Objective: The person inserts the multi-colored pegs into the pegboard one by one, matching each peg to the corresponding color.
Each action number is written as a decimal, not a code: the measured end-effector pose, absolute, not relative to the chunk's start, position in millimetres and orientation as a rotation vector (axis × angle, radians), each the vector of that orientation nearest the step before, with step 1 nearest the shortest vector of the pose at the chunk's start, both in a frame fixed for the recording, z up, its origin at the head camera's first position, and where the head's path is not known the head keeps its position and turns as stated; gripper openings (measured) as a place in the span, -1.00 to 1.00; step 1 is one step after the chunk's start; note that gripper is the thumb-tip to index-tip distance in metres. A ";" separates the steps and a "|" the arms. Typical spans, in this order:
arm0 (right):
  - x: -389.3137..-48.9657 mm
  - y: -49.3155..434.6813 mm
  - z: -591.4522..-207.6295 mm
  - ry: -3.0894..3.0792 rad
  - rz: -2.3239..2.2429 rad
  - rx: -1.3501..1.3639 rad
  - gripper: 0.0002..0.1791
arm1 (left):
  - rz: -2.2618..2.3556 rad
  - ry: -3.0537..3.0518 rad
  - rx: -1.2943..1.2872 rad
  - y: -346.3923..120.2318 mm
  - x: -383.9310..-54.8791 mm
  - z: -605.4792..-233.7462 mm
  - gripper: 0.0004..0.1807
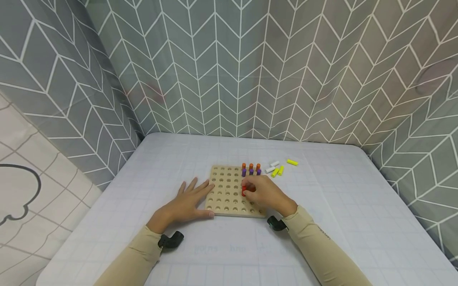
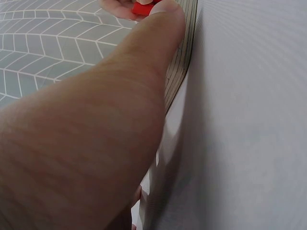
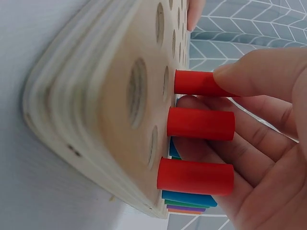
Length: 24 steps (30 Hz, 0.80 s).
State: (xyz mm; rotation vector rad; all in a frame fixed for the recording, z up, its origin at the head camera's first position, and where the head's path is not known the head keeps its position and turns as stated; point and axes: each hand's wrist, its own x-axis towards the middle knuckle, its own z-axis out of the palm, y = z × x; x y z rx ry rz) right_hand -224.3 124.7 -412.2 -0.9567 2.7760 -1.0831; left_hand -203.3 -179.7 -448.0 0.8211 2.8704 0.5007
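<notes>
A light wooden peg board (image 1: 236,215) with rows of round holes lies on the table. My right hand (image 1: 266,192) pinches a red peg (image 3: 194,82) between thumb and fingers, its end right at a hole. Two more red pegs (image 3: 201,123) stand in the same row beside it, partly in front of the fingers. Blue pegs (image 3: 187,198) and green pegs (image 3: 184,203) show behind them in the right wrist view. Spread flat, my left hand (image 1: 187,202) rests at the board's left edge, fingertips over the rim and thumb at the near corner.
Orange pegs (image 1: 251,166) and purple pegs (image 1: 251,172) stand upright in the board's far right rows. Past its right side lie loose white pegs (image 1: 270,169) and yellow pegs (image 1: 292,162). Patterned curtain (image 1: 229,79) hangs behind the white-covered table (image 1: 222,258).
</notes>
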 end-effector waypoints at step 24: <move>-242.6 176.9 -399.1 2.826 -1.446 -0.580 -0.80 | 0.515 2.869 0.809 -181.1 -204.1 -451.0 0.15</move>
